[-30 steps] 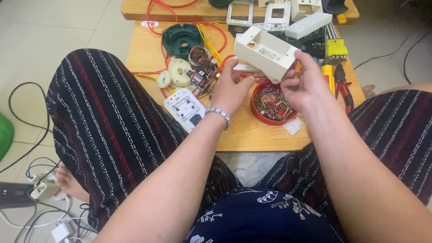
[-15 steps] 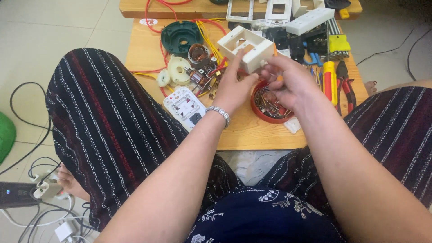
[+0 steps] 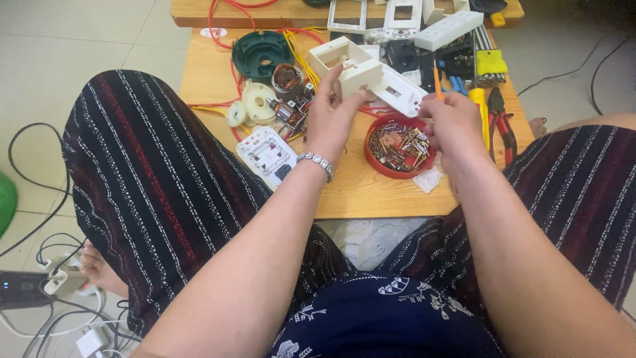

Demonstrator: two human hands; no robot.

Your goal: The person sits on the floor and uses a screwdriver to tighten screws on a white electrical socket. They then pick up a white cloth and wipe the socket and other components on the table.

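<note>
Left hand (image 3: 334, 119) is up over the low wooden table (image 3: 344, 192), fingers closed around the bottom edge of a cream plastic wall box (image 3: 346, 67), which sits tilted with its open side facing up at about 12 o'clock from the hand. Right hand (image 3: 452, 124) is curled shut on a small orange-handled screwdriver (image 3: 436, 74), tip end hidden in the fist. Between the two hands, a white faceplate (image 3: 399, 91) hangs off the box toward 3 o'clock. Right under the gap sits a red bowl (image 3: 399, 145) full of little metal parts. At 9 o'clock from the left hand there's a copper motor coil (image 3: 289, 77) and a dark green round housing (image 3: 262, 55); at 7 o'clock a white socket module (image 3: 267, 154). Red-handled pliers (image 3: 500, 122) lie at 3 o'clock of the right hand.
</note>
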